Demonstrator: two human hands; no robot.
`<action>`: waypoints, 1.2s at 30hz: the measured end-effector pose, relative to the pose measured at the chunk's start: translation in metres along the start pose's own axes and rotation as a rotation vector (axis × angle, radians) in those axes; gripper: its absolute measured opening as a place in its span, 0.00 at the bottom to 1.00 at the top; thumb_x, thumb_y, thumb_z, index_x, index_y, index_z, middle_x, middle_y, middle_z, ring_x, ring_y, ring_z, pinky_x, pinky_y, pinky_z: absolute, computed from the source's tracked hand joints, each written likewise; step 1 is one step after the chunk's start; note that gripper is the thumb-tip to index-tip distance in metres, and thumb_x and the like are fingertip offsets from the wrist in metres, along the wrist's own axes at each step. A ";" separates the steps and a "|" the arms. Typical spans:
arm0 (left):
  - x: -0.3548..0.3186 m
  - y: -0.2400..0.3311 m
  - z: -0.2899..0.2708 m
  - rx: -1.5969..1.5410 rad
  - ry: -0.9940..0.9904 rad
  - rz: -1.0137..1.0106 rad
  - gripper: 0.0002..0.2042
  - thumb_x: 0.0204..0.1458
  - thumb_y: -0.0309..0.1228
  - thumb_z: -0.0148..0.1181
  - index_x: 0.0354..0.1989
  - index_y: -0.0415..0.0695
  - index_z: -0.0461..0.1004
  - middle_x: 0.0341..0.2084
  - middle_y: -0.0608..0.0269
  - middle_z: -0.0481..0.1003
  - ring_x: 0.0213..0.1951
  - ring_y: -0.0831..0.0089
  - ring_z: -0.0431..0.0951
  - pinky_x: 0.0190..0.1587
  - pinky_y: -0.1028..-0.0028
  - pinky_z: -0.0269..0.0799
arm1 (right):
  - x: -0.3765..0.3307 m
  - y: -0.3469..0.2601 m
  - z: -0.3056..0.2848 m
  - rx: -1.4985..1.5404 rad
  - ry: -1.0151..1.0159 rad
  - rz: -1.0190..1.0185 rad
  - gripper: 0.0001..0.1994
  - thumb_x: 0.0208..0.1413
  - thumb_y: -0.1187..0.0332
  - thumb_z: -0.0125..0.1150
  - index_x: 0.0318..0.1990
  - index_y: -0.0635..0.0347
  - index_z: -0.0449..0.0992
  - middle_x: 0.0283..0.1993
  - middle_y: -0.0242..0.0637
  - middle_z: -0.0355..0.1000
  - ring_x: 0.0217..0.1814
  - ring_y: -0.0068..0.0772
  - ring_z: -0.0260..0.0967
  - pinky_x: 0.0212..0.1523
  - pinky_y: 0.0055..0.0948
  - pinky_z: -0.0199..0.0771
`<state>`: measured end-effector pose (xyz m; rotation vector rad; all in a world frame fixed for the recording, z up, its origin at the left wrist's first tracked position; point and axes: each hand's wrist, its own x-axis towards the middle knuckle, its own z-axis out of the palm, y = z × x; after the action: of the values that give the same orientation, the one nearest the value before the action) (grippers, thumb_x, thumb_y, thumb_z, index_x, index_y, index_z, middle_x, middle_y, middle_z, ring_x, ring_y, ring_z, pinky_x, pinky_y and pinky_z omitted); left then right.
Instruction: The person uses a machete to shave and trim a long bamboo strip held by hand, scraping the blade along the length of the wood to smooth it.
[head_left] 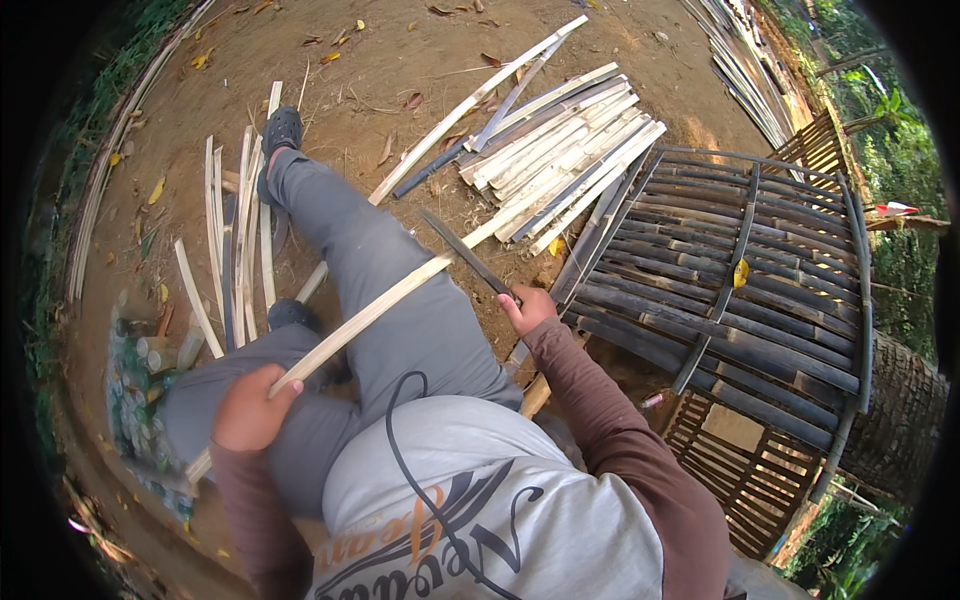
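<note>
A long pale bamboo strip slants across my lap, from lower left up toward the pile of strips at the right. My left hand is wrapped round its near part, the thumb lying along it. In my right hand is the handle of a large knife with a dark blade. The blade points up and to the left and crosses the strip just beyond my thigh. It appears to touch the strip, though its edge is too fine to make out.
A pile of split bamboo lies on the dirt ahead. Beside my right arm stands a dark bamboo slatted bench. More strips lie by my feet at the left, near several plastic bottles. A tree trunk is at far right.
</note>
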<state>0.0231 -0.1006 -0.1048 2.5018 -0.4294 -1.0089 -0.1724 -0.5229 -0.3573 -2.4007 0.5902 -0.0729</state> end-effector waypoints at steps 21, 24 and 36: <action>-0.019 0.022 -0.011 0.300 0.133 0.229 0.07 0.58 0.33 0.64 0.33 0.42 0.81 0.25 0.45 0.76 0.31 0.40 0.76 0.33 0.50 0.70 | -0.003 0.005 -0.041 0.876 -0.035 0.598 0.32 0.70 0.34 0.45 0.24 0.52 0.64 0.18 0.28 0.59 0.17 0.24 0.58 0.20 0.27 0.56; -0.020 0.017 -0.010 0.333 0.141 0.230 0.09 0.59 0.34 0.63 0.32 0.41 0.81 0.25 0.44 0.76 0.30 0.40 0.76 0.33 0.50 0.70 | -0.008 -0.019 -0.040 0.174 -0.099 0.227 0.35 0.68 0.36 0.50 0.34 0.66 0.80 0.26 0.49 0.76 0.30 0.54 0.74 0.36 0.43 0.74; -0.035 0.005 -0.020 0.303 0.151 0.218 0.09 0.57 0.34 0.65 0.30 0.41 0.81 0.25 0.43 0.76 0.31 0.39 0.76 0.33 0.51 0.70 | 0.060 0.232 0.018 0.648 0.346 1.175 0.34 0.64 0.32 0.52 0.29 0.59 0.76 0.21 0.44 0.69 0.22 0.46 0.68 0.26 0.48 0.64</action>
<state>0.0124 -0.0847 -0.0689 2.6951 -0.8411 -0.7086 -0.2067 -0.6967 -0.5200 -1.1605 1.7229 -0.1383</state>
